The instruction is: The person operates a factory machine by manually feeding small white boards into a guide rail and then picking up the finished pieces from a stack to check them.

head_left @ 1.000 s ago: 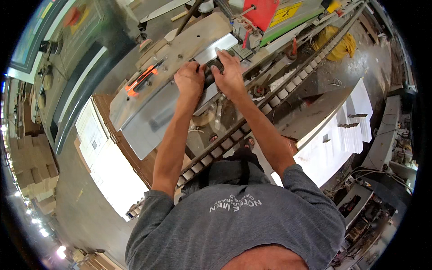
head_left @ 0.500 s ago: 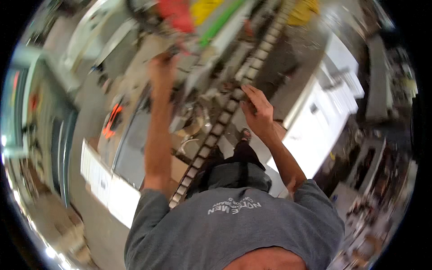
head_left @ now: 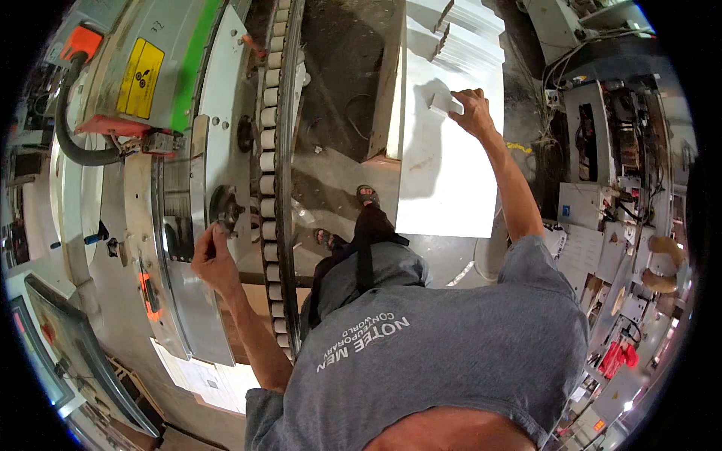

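My right hand (head_left: 475,113) pinches a small white strip-like piece (head_left: 444,104) at its end. It is over a large white panel (head_left: 451,180), and the piece's shadow falls on the panel. At the far end of that panel lies a stack of white strips (head_left: 470,49). On the other side, my left hand (head_left: 214,259) has its fingers drawn together just below a dark round knob (head_left: 225,207) on the machine. What those fingers hold, if anything, cannot be made out, nor whether they touch the knob.
A roller conveyor rail (head_left: 269,161) runs lengthwise between me and the machine. The machine's grey housing (head_left: 169,37) carries a yellow label (head_left: 141,77) and a black hose (head_left: 68,120). An orange-handled tool (head_left: 149,295) lies at left. Shelving with white boxes (head_left: 583,240) stands at right.
My view has turned toward the right. My right hand has moved from the roller rail to the white panel and now holds a white piece. My left hand has come down and nearer.
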Available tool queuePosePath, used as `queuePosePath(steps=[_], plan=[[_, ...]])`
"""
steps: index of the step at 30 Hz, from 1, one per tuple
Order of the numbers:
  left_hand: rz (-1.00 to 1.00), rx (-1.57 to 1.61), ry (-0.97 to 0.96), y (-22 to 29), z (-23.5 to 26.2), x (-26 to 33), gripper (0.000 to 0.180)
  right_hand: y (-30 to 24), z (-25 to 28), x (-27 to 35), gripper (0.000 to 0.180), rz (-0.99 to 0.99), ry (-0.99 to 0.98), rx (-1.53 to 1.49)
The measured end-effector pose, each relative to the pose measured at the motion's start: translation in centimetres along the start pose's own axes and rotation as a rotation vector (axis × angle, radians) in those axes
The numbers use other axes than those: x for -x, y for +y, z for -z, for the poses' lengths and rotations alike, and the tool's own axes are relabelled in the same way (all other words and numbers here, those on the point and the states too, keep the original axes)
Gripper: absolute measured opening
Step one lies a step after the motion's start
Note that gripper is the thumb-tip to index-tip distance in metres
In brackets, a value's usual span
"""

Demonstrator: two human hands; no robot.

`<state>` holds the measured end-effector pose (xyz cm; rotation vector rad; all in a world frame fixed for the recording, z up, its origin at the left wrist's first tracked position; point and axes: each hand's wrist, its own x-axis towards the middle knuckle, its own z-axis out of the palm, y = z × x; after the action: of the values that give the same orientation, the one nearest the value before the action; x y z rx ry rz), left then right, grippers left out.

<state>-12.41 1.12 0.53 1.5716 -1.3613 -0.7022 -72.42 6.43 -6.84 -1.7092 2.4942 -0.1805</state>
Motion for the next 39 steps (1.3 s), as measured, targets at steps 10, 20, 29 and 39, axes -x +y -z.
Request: queuePosePath(steps=[10, 20, 29, 39], plan=[[-0.002, 0.029, 0.085, -0.2, 1.9, 1.1, 0.016, -3.8, 0.4, 1.1, 0.043, 0.233, 0.193, -0.163], [0.201, -0.017, 0.367, -2.5, 10.2, 7.2, 0.018, -46.2, 4.9, 7.1, 0.054, 1.335, -0.054, -0.325], [0.229, -0.286, 0.543, -3.7, 16.7, 10.0, 0.021, -60.4, -1.0, 13.8, 0.044, 1.534, -0.066, -0.626], [0.125, -0.556, 0.476, -6.3, 18.0, 5.6, 0.026, -58.8, -2.4, 17.5, 0.044, 0.843, -0.508, -1.108]])
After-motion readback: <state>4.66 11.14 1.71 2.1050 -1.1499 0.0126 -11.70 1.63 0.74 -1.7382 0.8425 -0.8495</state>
